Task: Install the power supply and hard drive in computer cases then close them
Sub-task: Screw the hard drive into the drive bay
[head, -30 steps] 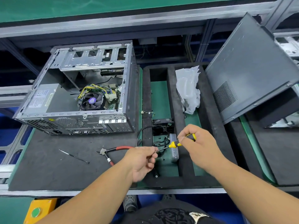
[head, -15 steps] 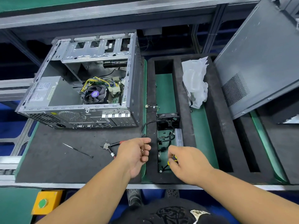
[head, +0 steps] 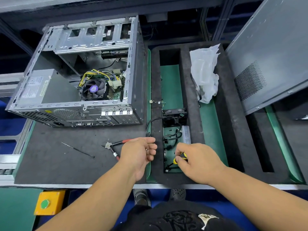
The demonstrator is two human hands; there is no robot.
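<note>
The computer case (head: 80, 77) is lying open on its side, left of the foam tray (head: 185, 90), power supply (head: 43, 87) sitting inside it. The right hand (head: 198, 162) is pinching a yellow-handled screwdriver (head: 179, 158) inside the tray's near slot. The left hand (head: 140, 155) is hovering beside the tray, fingers loosely curled, pinching a small screw (head: 146, 149).

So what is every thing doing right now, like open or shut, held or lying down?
Computer case: open, side off.
Side panel: off, propped tilted at right.
Screwdriver: gripped by right hand.
Left hand: fingers curled, something small and shiny at them.
Cutters: lying on mat.
Case fan: in tray slot.
</note>
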